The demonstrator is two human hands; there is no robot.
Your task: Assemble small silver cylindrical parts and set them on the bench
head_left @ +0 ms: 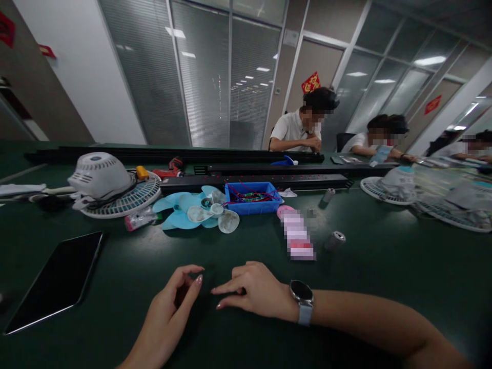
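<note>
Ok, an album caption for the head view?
Left hand and right hand face each other over a green table, blue fan blades and a blue bin of wires beyond.

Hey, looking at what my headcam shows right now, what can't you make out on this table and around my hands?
All in the head view:
Left hand: the rest of its arm is cut off by the bottom edge.
Right hand: its palm is turned away, hidden by the hand itself.
Blue bin: its floor is hidden by wires and the front wall.
Pink strip: any printing is lost to pixelation.
</note>
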